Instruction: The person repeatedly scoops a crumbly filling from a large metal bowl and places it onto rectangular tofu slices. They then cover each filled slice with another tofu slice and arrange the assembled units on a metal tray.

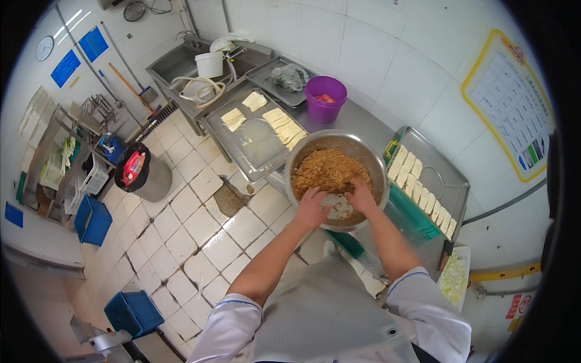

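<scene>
A wide steel mixing bowl (379, 209) stands in front of me, holding a heap of brown, crumbly filling (330, 169) that looks like seasoned mince. Both my hands are inside its near half. My left hand (311, 207) rests against the heap's near left edge, thumb stretched away from the fingers. At the near right edge, my right hand (361, 195) has its thumb apart and its fingertips pressed into the filling, partly hidden by it. Bare metal smeared with filling shows between the hands.
Left of the bowl lies a metal tray (254, 163) with flat pale dough pieces (281, 126). Behind stands a purple bucket (325, 100) with something pinkish inside. To the right, another tray (454, 181) holds rows of pale rolls (417, 184). A lined bin (151, 181) stands on the floor.
</scene>
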{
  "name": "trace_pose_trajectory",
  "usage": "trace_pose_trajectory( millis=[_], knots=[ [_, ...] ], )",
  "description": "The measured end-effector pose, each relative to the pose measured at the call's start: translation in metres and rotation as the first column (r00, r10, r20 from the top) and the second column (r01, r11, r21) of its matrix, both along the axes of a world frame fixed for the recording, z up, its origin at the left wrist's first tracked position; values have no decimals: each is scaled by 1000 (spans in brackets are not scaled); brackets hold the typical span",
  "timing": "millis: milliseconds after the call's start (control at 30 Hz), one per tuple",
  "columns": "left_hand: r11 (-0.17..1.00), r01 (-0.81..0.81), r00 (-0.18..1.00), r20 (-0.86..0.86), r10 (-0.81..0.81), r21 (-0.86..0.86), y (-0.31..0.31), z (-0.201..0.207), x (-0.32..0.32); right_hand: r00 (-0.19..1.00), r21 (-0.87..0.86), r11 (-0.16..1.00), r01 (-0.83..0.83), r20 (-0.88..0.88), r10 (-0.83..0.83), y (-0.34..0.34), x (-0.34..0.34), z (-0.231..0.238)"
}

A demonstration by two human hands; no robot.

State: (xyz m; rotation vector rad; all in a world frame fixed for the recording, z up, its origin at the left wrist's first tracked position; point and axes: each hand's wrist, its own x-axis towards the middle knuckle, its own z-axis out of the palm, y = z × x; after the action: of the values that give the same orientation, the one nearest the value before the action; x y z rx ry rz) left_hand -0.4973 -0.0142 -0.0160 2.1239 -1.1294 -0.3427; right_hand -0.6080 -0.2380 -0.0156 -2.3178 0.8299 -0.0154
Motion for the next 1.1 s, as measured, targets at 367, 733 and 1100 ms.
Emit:
trace_pose_trajectory(
  millis=[367,733,1100],
  knots=[
    [905,-426,806,-458,375,-9,143,-11,120,975,236,948,-212,109,191,56,184,34],
    [899,-436,686,-629,367,49,147,-56,311,928,69,934,-351,158,338,-3,469,-34],
    [938,-299,258,-932,255,174,-1,-82,511,911,-306,876,-374,54,408,-70,678,-131]
  ],
)
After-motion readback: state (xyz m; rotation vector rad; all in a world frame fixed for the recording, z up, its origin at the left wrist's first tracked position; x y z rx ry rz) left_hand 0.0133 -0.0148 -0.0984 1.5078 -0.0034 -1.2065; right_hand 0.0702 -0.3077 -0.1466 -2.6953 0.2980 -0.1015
